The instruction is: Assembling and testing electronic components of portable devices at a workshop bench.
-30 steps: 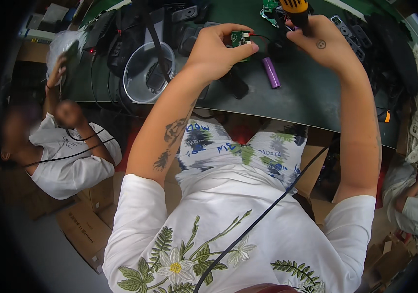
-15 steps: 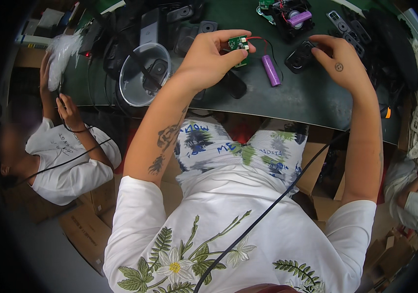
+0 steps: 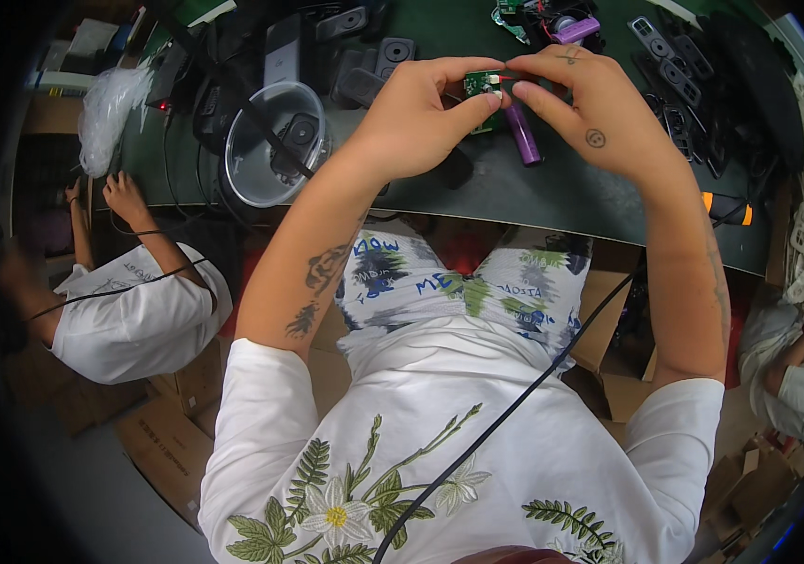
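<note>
My left hand pinches a small green circuit board with white connectors between thumb and fingers. Close against the board's right side, my right hand has its thumb and index finger closed about a thin red wire. Below the fingers a purple cylindrical battery stands out at a slant over the green table; its upper end is partly covered by my right hand. A dark, rounded object lies beneath my left hand, mostly hidden.
A clear plastic tub holding a black device stands left of my hands. Black camera-like devices lie behind it, and more lie at right. An orange-and-black object sits near the table's front edge. A co-worker works at left.
My right hand has left the black casing and come left to the wire at the board. My left hand has shifted slightly right with the board. The co-worker's hands have lowered from the plastic bag.
</note>
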Tool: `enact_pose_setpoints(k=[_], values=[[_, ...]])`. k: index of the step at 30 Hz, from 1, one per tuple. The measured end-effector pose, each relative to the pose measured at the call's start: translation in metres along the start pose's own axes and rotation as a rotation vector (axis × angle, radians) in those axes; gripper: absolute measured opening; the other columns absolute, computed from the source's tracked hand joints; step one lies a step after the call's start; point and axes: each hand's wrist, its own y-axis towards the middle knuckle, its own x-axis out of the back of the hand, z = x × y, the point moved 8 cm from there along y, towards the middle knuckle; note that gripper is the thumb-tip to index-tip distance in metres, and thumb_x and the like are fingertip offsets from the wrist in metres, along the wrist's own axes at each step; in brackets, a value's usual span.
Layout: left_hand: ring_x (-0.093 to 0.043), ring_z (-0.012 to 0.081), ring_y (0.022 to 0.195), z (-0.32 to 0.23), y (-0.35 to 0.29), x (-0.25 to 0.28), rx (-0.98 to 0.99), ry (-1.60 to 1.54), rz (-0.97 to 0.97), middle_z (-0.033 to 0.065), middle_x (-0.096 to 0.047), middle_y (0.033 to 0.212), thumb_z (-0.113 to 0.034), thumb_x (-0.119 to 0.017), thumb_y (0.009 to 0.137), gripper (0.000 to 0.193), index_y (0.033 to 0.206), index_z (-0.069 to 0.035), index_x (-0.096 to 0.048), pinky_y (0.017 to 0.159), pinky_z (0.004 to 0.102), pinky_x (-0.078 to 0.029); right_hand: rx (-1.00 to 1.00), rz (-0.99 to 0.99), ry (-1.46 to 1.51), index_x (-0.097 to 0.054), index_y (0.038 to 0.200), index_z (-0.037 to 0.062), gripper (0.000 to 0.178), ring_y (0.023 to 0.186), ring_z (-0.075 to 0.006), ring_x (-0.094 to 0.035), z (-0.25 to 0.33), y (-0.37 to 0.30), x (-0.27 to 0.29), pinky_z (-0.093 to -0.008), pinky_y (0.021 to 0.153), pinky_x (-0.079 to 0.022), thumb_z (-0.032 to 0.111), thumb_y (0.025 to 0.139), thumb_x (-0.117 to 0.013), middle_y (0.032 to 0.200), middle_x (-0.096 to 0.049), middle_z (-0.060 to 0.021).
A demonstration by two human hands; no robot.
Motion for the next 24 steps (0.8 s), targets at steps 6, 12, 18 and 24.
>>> enact_pose_setpoints(k=[6, 12, 18, 24], values=[[-0.065, 0.0092, 0.094, 0.0, -0.004, -0.001, -0.022, 0.007, 0.014, 0.0084, -0.07, 0.104, -0.008, -0.064, 0.094, 0.036, 0.128, 0.002, -0.058, 0.084, 0.0223, -0.051, 0.073, -0.008, -0.056, -0.069, 0.099, 0.0006, 0.02, 0.086, -0.0329, -0.06, 0.007, -0.003, -0.001, -0.0408, 0.077, -0.048, 0.018, 0.089, -0.064, 0.088, -0.065, -0.0144], [-0.065, 0.0128, 0.1, 0.0, -0.009, -0.004, 0.017, -0.042, 0.092, 0.0117, -0.069, 0.106, -0.006, -0.063, 0.094, 0.04, 0.132, 0.003, -0.054, 0.088, 0.0247, -0.051, -0.058, 0.045, 0.071, -0.069, 0.1, 0.0007, 0.021, 0.084, -0.0297, -0.06, -0.002, -0.009, -0.003, -0.0371, 0.074, -0.048, 0.018, 0.09, -0.063, 0.086, -0.065, -0.0131], [-0.064, 0.0142, 0.106, -0.003, -0.007, -0.006, -0.034, -0.076, 0.131, 0.0147, -0.068, 0.112, 0.001, -0.058, 0.093, 0.044, 0.136, 0.003, -0.049, 0.092, 0.0251, -0.049, -0.105, 0.036, 0.138, -0.068, 0.102, -0.0002, 0.022, 0.08, -0.0271, -0.06, -0.015, -0.013, 0.001, -0.0348, 0.071, -0.047, 0.017, 0.092, -0.061, 0.089, -0.065, -0.0125], [-0.064, 0.0146, 0.105, 0.003, -0.01, -0.002, 0.044, -0.066, 0.06, 0.0156, -0.069, 0.112, 0.002, -0.058, 0.092, 0.043, 0.134, 0.004, -0.051, 0.094, 0.0254, -0.048, -0.271, -0.066, 0.045, -0.067, 0.112, 0.0016, 0.026, 0.076, -0.0211, -0.06, -0.047, -0.028, 0.037, -0.0302, 0.07, -0.046, 0.019, 0.094, -0.058, 0.095, -0.065, -0.0109]])
